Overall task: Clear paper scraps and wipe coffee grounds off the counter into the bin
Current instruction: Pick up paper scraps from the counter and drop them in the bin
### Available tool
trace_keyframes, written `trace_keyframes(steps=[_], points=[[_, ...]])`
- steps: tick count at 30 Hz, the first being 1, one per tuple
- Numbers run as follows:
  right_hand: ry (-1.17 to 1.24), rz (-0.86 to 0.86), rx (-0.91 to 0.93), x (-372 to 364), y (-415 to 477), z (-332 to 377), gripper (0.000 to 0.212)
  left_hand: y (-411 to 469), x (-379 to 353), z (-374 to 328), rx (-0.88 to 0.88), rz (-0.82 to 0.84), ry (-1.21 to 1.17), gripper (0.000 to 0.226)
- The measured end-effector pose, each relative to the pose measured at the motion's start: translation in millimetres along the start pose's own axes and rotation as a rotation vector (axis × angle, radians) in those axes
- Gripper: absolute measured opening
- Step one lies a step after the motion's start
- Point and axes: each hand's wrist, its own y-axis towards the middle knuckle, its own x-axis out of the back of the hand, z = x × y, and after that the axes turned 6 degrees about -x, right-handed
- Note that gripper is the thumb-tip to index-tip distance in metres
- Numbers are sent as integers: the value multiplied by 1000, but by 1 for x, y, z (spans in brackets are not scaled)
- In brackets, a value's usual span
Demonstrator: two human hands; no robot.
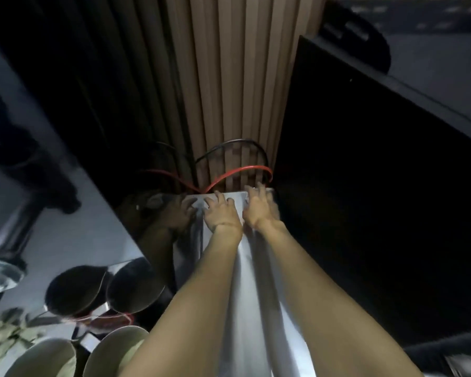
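Note:
Both my arms stretch forward along a narrow strip of silvery counter (252, 295). My left hand (223, 214) lies palm down near the strip's far end, fingers spread on the surface. My right hand (260, 209) lies just beside it, its fingertips at the counter's back edge. I see nothing held in either hand. No paper scraps, coffee grounds, cloth or bin are visible. The picture is dim and slightly blurred.
A glossy dark machine side (152, 235) on the left mirrors my left hand. A large black box (365, 186) walls in the right. Red cable (239, 171) and black cable (229, 145) loop against the slatted wooden wall (229, 77). Two dark round vessels (135, 284) and pale cups (114, 355) stand at lower left.

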Motion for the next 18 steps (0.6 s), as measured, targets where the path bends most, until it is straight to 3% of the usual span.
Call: trace_keyframes(steps=[10, 14, 18], points=[[-191, 12, 85, -4, 6, -8, 37, 4, -11, -10, -2, -110, -136, 51], [-252, -8, 74, 11, -12, -10, 38, -9, 3, -12, -22, -105, -155, 54], [-149, -28, 16, 36, -44, -9, 43, -39, 18, -12, -57, -114, -177, 52]])
